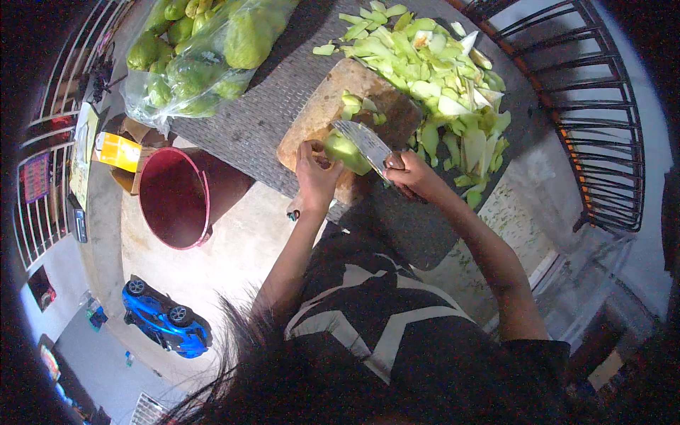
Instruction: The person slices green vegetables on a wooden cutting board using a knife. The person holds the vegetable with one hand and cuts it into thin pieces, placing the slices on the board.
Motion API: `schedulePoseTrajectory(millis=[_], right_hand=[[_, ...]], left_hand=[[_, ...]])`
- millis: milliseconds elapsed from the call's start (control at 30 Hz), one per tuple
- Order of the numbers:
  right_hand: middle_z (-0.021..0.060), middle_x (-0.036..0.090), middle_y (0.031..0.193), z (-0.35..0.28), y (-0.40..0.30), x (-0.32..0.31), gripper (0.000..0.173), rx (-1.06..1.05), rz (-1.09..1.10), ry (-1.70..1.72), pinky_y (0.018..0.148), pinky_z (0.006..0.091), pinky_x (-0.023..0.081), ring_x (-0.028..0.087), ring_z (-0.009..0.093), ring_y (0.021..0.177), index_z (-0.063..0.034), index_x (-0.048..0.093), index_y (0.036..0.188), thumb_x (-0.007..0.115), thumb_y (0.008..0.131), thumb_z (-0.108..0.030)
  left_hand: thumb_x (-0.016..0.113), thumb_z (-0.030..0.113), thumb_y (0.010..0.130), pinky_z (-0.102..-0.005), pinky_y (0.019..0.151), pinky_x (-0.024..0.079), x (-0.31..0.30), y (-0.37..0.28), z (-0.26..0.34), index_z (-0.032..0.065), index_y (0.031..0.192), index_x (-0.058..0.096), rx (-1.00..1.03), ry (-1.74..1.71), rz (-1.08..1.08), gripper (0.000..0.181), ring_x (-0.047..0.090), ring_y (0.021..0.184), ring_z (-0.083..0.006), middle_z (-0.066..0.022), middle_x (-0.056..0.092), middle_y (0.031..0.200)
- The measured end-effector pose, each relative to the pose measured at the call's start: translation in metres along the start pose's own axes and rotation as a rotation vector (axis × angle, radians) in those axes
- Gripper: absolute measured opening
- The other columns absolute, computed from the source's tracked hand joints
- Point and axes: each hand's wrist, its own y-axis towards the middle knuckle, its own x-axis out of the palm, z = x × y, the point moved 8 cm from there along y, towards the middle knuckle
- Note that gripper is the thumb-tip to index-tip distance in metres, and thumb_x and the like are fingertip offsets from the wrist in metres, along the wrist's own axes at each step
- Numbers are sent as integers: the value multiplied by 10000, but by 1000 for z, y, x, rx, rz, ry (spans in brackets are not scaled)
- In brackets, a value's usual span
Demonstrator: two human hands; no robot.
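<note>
My left hand (pixel 317 175) steadies a pale green, peeled-looking fruit (pixel 346 152), perhaps a chayote, on the near part of a worn wooden cutting board (pixel 305 130). In my right hand (pixel 413 178) is the handle of a broad-bladed kitchen knife (pixel 366 141). Its blade lies against the fruit's upper right side; how deep the edge sits cannot be told. Several small green pieces (pixel 350 106) rest on the board just beyond the blade. A wide heap of green peelings and slices (pixel 425 69) spreads beyond and to the right of the board.
A clear plastic bag (pixel 196 79) of whole green fruits stands at the table's (pixel 228 127) far left. Left of the table are a red bucket (pixel 174 199), a yellow box (pixel 118 151) and a blue toy car (pixel 164 319) on its side. A black metal rack (pixel 600 117) borders the right.
</note>
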Motion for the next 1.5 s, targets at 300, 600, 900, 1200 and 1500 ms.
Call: schedulePoseTrajectory(millis=[300,600,900,1200,1500], right_hand=[[88,557,548,4,27,-6,324,101,-146,-233,473,361,403,551,182,485,17,571,701,635,733,-299],[264,559,708,29,31,30,247,-112,236,-578,603,456,429,588,420,694,23,533,788,604,790,-213],[242,635,842,3,18,56,237,64,269,-546,741,495,479,616,416,838,10,599,878,638,776,-200],[236,603,763,31,4,31,277,16,382,-467,649,446,451,588,421,755,22,564,873,664,763,-212],[248,610,832,19,-7,56,257,-54,370,-480,713,501,464,594,434,822,13,554,924,634,764,-171]], left_hand=[[751,20,625,-352,684,506,-4,-5,-3,4,1020,499,-127,-60,26,469,599,721,-232,-129,546,957],[750,16,625,-362,734,514,-2,-15,-9,-1,1053,480,-83,-75,20,507,583,830,-272,-148,532,971],[749,123,719,-338,770,503,3,-31,-23,-9,1133,428,-95,-312,59,540,539,938,-249,-158,486,1051],[718,163,785,-352,800,487,7,-39,-41,-6,1227,408,-171,-398,74,566,543,1001,-249,-176,499,1125],[646,328,851,-460,986,335,19,-31,-27,-46,1300,372,-217,-95,130,645,428,1142,-404,-262,427,1201]])
